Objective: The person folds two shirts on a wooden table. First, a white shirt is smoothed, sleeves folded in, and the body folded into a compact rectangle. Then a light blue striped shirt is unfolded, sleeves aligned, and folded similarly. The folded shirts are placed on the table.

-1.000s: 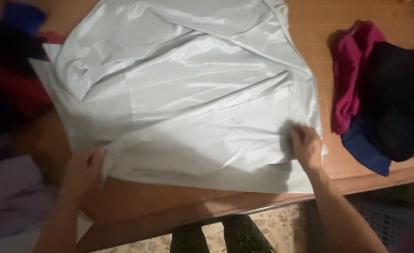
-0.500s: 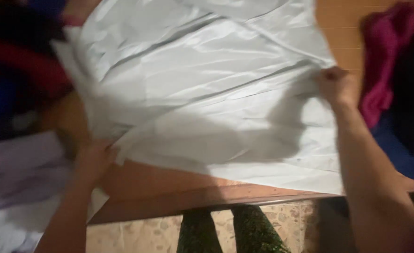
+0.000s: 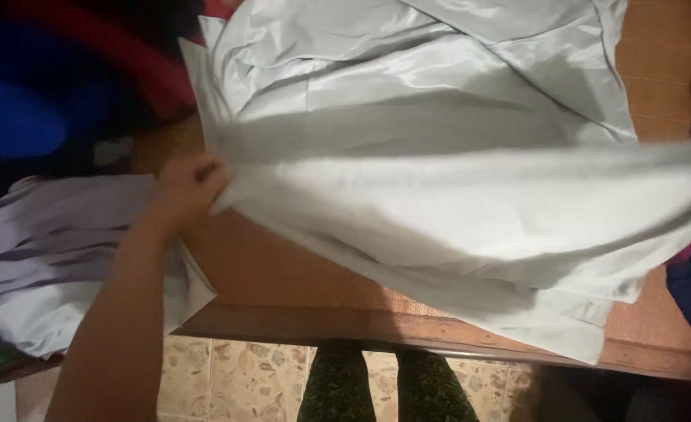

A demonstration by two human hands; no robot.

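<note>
1 wooden table (image 3: pixel 283 273) (tiled floor (image 3: pixel 236 375)).

A pale grey satin sheet (image 3: pixel 455 187) is spread over a wooden table (image 3: pixel 283 273), its left edge gripped by the left hand (image 3: pixel 189 187) at centre left. Lilac cloth (image 3: pixel 56 242) is heaped at lower left; the right hand is not seen.

A brown wooden worktop (image 3: pixel 283 270) fills the middle of the frame. A pale blue satin cloth (image 3: pixel 439 117) lies spread over its upper centre and right; a lilac cloth (image 3: pixel 56 234) rests at its left edge.
</note>
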